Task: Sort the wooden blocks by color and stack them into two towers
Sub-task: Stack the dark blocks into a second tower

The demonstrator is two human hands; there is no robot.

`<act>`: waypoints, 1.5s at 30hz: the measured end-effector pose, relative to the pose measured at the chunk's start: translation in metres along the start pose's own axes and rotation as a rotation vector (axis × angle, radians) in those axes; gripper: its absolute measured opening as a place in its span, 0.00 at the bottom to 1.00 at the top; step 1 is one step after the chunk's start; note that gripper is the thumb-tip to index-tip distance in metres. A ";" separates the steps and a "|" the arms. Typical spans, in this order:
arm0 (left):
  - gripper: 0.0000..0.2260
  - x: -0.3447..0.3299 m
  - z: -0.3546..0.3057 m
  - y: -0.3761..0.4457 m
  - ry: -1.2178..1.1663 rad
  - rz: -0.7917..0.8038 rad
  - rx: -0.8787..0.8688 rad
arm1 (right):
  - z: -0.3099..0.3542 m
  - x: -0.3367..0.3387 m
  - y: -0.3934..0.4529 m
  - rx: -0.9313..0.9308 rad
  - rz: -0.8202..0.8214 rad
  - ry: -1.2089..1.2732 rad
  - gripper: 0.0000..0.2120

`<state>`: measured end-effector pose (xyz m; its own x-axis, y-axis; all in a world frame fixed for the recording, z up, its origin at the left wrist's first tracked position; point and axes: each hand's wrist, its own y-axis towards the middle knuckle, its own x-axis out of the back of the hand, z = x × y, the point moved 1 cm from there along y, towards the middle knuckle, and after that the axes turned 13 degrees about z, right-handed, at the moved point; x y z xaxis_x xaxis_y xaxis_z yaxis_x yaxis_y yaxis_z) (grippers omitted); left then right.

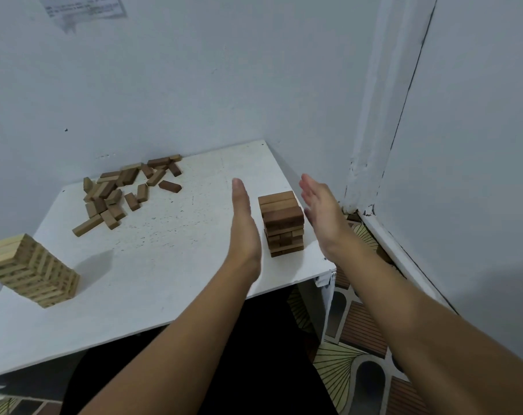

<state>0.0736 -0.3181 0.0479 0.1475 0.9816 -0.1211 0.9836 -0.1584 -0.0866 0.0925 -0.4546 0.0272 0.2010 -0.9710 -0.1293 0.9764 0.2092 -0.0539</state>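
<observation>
A dark brown block tower (283,223) stands near the right edge of the white table (170,265). My left hand (244,223) is held flat and upright just left of the tower, fingers straight, a small gap between them. My right hand (321,209) is flat on the tower's right side, also apart from it. Neither hand holds anything. A taller light-wood tower (34,272) stands at the table's left edge. A loose pile of mixed brown and light blocks (125,190) lies at the back of the table.
The table sits in a corner, with a pale wall (194,85) behind and another at the right. Its right edge is close beside the dark tower. Patterned floor tiles (353,354) show below on the right. A paper notice (83,7) hangs on the wall.
</observation>
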 end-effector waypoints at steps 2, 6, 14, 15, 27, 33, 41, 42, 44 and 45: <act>0.26 -0.012 0.000 -0.003 -0.021 -0.005 0.036 | -0.004 -0.008 0.000 -0.025 0.010 0.035 0.28; 0.22 -0.031 -0.009 -0.012 -0.045 0.003 0.064 | -0.005 -0.012 -0.001 -0.013 0.027 0.078 0.22; 0.27 -0.029 0.006 0.000 -0.081 -0.036 0.051 | -0.006 -0.019 -0.001 -0.025 -0.021 0.140 0.16; 0.26 -0.030 0.005 0.000 -0.070 -0.042 0.053 | -0.009 -0.018 0.001 -0.028 -0.024 0.139 0.16; 0.19 -0.036 -0.002 -0.010 -0.102 -0.068 0.060 | -0.004 -0.018 -0.004 -0.009 -0.042 0.112 0.29; 0.20 -0.030 0.013 -0.005 -0.139 -0.052 0.056 | -0.004 -0.020 -0.008 0.014 -0.028 0.117 0.27; 0.26 -0.029 0.016 -0.002 -0.102 -0.035 0.068 | -0.005 -0.022 -0.007 0.014 -0.020 0.133 0.26; 0.28 -0.029 0.016 -0.002 -0.102 -0.029 0.066 | -0.006 -0.021 -0.006 0.014 -0.022 0.139 0.25; 0.28 -0.030 0.016 -0.003 -0.101 -0.031 0.061 | -0.006 -0.022 -0.006 0.015 -0.021 0.144 0.25; 0.27 -0.030 0.015 -0.003 -0.104 -0.030 0.056 | -0.005 -0.022 -0.006 0.016 -0.019 0.147 0.25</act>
<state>0.0644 -0.3482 0.0370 0.1034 0.9701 -0.2194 0.9797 -0.1374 -0.1461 0.0818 -0.4337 0.0250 0.1694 -0.9473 -0.2718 0.9814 0.1875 -0.0417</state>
